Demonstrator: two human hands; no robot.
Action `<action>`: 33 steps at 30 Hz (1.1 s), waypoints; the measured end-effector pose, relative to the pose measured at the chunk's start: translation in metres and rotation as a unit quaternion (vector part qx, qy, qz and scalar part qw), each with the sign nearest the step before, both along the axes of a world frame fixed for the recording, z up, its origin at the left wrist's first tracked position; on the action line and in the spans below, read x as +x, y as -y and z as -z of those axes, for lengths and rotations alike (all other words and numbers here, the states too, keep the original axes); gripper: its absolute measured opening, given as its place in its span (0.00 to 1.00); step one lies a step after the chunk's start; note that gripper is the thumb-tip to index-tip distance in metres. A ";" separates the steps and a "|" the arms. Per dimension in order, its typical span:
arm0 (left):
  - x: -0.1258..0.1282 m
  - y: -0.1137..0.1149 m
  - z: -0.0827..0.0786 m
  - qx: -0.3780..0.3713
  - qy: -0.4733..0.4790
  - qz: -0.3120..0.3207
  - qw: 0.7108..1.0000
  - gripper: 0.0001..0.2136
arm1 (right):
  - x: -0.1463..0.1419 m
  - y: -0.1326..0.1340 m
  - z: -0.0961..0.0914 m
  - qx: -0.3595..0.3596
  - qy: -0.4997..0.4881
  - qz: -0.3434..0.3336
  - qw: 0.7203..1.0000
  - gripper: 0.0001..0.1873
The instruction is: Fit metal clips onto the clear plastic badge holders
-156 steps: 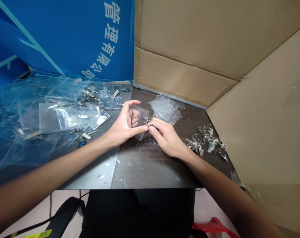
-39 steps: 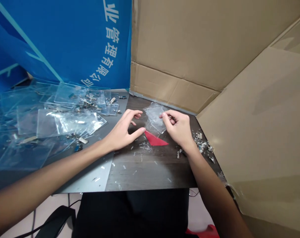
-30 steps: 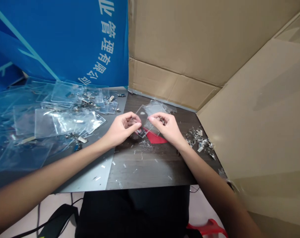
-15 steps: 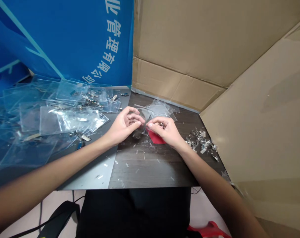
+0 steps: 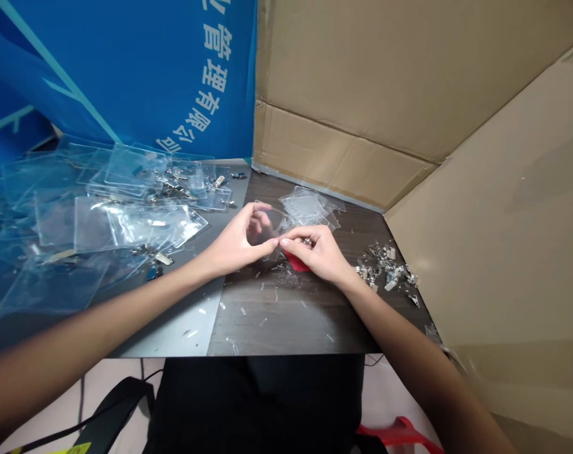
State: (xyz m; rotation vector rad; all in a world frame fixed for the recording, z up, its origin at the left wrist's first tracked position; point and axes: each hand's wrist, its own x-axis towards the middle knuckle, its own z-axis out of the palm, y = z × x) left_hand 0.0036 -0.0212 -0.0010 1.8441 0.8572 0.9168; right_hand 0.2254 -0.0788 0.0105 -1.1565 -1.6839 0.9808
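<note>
My left hand (image 5: 239, 243) is curled over the dark tabletop, its fingers bent and its thumb stretched to the tips of my right hand. Within its curve is a clear plastic badge holder (image 5: 283, 222), hard to make out against the table. My right hand (image 5: 317, 252) pinches thumb and forefinger together where the hands meet. A shiny metal clip (image 5: 308, 241) shows in its curled fingers; what lies right at the fingertips is too small to see. Beneath the right hand is a red piece (image 5: 296, 262), partly covered.
A small stack of clear holders (image 5: 305, 207) lies just behind my hands. Metal clips (image 5: 385, 268) are heaped at the right edge. Many clear holders with clips (image 5: 139, 221) spread over the left side. Tiny clear strips (image 5: 243, 311) are scattered in front. Cardboard (image 5: 338, 139) walls the back.
My left thumb has moved right to touch the right fingertips, and its other fingers have lifted away from the thumb. The badge holder between the hands has tilted and shows less.
</note>
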 end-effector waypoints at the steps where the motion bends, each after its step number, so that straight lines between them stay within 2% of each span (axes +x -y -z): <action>1: -0.001 -0.001 0.001 0.013 -0.018 -0.015 1.000 0.33 | 0.000 0.001 0.000 0.000 0.008 0.003 1.000 0.18; 4: -0.002 -0.003 0.004 -0.004 -0.026 -0.020 0.999 0.41 | -0.002 0.003 0.000 -0.001 0.024 0.012 1.000 0.16; 7: -0.001 -0.005 0.004 -0.088 0.047 0.037 0.994 0.46 | -0.002 0.003 -0.001 0.005 0.035 0.019 0.999 0.15; 10: -0.001 -0.003 -0.001 -0.161 0.113 0.095 0.976 0.47 | -0.001 0.003 -0.002 0.012 0.035 0.015 0.999 0.15; 13: -0.001 0.001 -0.008 -0.186 0.127 0.119 0.967 0.45 | -0.001 0.004 -0.003 0.015 0.026 0.000 1.000 0.16; 19: 0.001 0.003 -0.009 -0.163 0.125 0.120 0.971 0.44 | -0.001 0.007 -0.004 -0.012 0.021 -0.002 1.000 0.16; 26: 0.002 -0.001 -0.006 -0.162 0.123 0.064 0.977 0.46 | -0.006 0.008 -0.005 0.018 0.037 0.020 0.999 0.15; 29: 0.003 0.000 -0.004 -0.160 0.118 0.066 0.978 0.47 | -0.010 0.009 -0.005 0.036 0.051 0.051 0.997 0.13; 31: 0.004 0.000 -0.004 -0.137 0.108 0.070 0.982 0.43 | -0.010 0.010 -0.004 0.038 0.053 0.052 0.996 0.12; 33: 0.004 -0.001 -0.004 -0.096 0.094 0.070 0.989 0.33 | -0.010 0.010 -0.003 0.037 0.051 0.043 0.997 0.12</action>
